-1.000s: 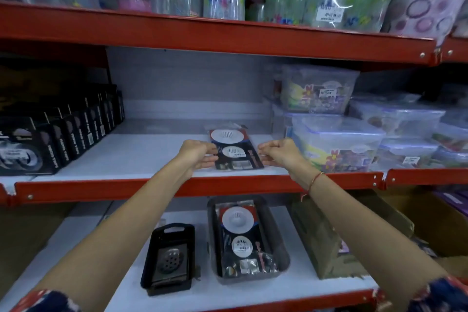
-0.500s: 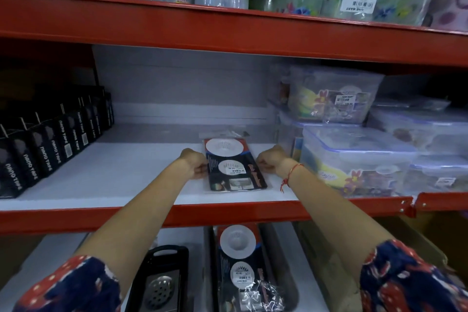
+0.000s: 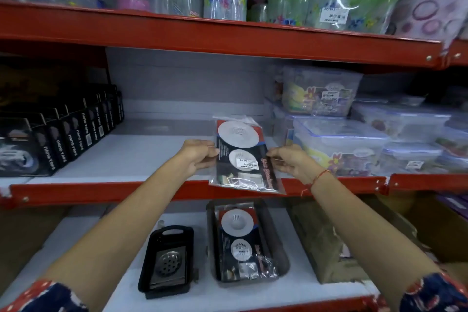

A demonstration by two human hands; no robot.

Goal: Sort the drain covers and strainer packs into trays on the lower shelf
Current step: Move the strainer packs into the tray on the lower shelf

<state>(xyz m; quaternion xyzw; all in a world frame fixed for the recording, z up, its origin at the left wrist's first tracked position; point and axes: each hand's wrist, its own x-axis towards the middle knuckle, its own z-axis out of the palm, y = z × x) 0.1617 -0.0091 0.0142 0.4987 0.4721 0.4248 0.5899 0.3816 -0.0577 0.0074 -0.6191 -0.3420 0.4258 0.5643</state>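
strainer pack (image 3: pixel 244 159) is in shiny crinkly clear plastic, drain cover (image 3: pixel 169 263) looks like brushed metal, its black tray (image 3: pixel 187 235) matt plastic, shelf edges (image 3: pixel 101 190) glossy red-painted metal

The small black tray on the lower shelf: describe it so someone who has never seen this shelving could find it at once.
Look at the lower shelf, the white board under the lowest red rail. Two trays sit there side by side; the small black tray is the left one, with a handle slot at its far end. Unlike the larger tray holding strainer packs, it holds a round perforated metal drain cover.
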